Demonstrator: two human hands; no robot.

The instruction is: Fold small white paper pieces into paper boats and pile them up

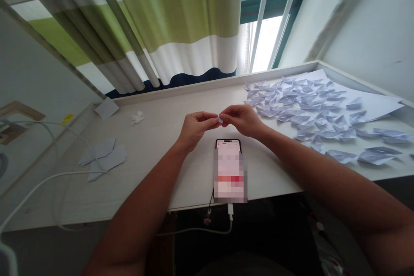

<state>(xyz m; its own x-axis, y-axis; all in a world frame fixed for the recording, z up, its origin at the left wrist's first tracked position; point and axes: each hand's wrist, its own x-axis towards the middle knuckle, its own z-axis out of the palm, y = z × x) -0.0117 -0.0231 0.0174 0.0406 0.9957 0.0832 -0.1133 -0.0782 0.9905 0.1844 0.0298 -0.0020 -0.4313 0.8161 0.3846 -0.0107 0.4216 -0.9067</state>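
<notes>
Above the middle of the white desk, my two hands meet at the fingertips. A small piece of folded white paper is pinched between them, mostly hidden by the fingers. My left hand grips its left side with thumb and fingers closed. From the right, my right hand pinches the same paper. Just below the hands lies a phone with a lit, partly blurred screen. Many folded paper boats spread over the right side of the desk, close to my right forearm.
Loose paper sheets and a crumpled bit of paper lie at left. A square sheet rests in the back left corner. White cables cross the left side. A charging plug hangs off the front edge. Larger sheets lie under the boats.
</notes>
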